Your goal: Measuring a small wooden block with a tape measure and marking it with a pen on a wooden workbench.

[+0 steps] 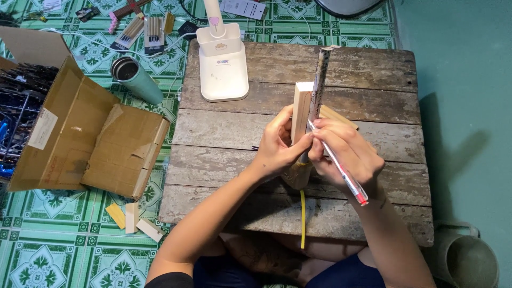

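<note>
Wooden block (301, 109) gripped by left hand (277, 146), pen (338, 165) in right hand (349, 152)

Clutter around my weathered wooden table (373, 69)

A white desk lamp (223, 66) stands on my table's far edge; on the green patterned floor tiles (48, 256) I see an open cardboard box (80, 138), a teal tumbler (136, 79), wood offcuts (133, 218) and a metal bucket (464, 258).
</note>
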